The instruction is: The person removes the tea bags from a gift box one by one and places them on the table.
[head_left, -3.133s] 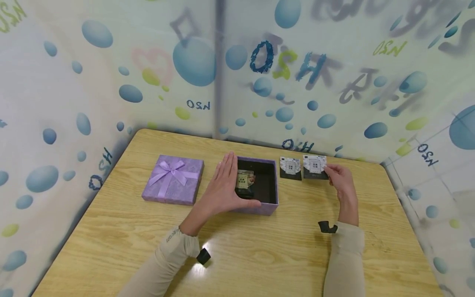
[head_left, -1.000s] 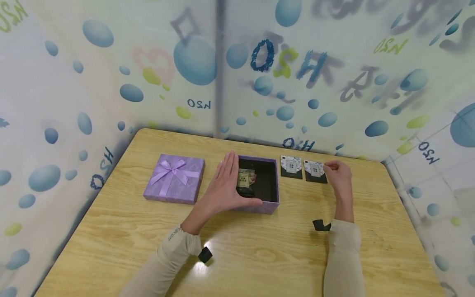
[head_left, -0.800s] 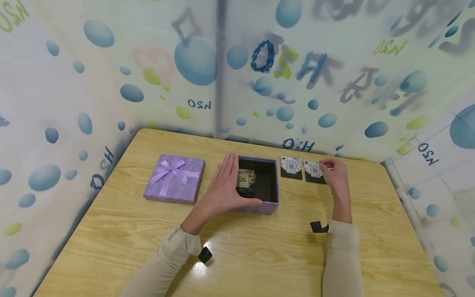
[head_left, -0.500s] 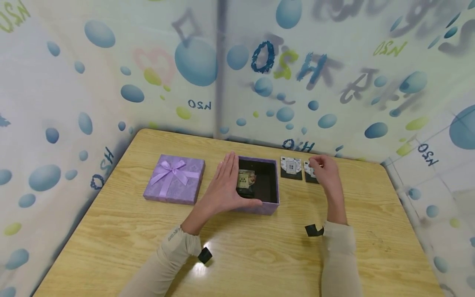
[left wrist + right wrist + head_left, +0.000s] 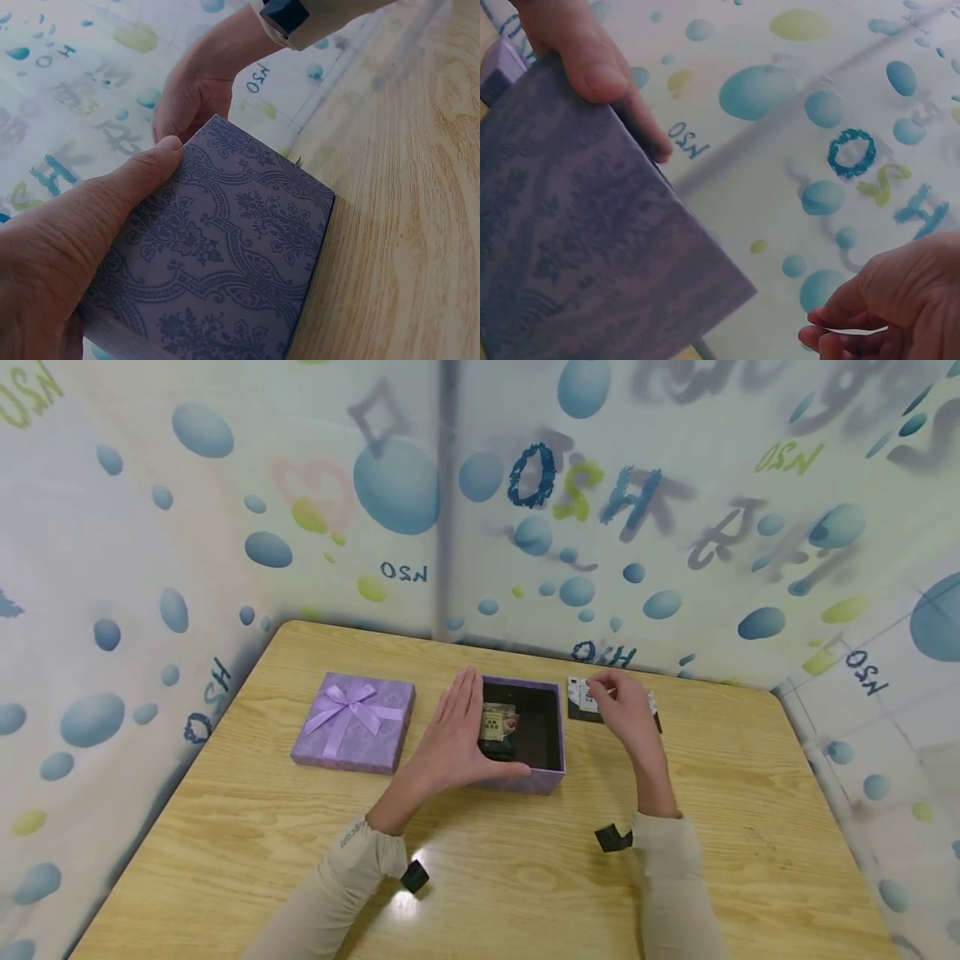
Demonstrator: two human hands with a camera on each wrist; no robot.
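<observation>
My left hand (image 5: pixel 450 739) rests on a purple patterned box (image 5: pixel 521 783), its fingers straight along the left side and its thumb spread along the front rim. Inside the box lies a dark packet with a yellowish label (image 5: pixel 493 725). My right hand (image 5: pixel 628 710) is over two flat black-and-white packets, its thumb and index finger bent towards each other with nothing visible between them. The left packet (image 5: pixel 577 693) shows beside the fingertips. Most of the right packet (image 5: pixel 653 701) is hidden behind the hand. In the right wrist view, the right hand (image 5: pixel 900 307) appears loosely curled.
A purple lid (image 5: pixel 345 750) with a ribbon bow lies left of the box. Everything stands on a wooden table (image 5: pixel 525 877) whose back edge meets a printed curtain (image 5: pixel 495 585). Each wrist wears a small black device.
My right hand held the right packet at first. It has let that packet go on the table and moved left towards the other one. The left hand and box have stayed put.
</observation>
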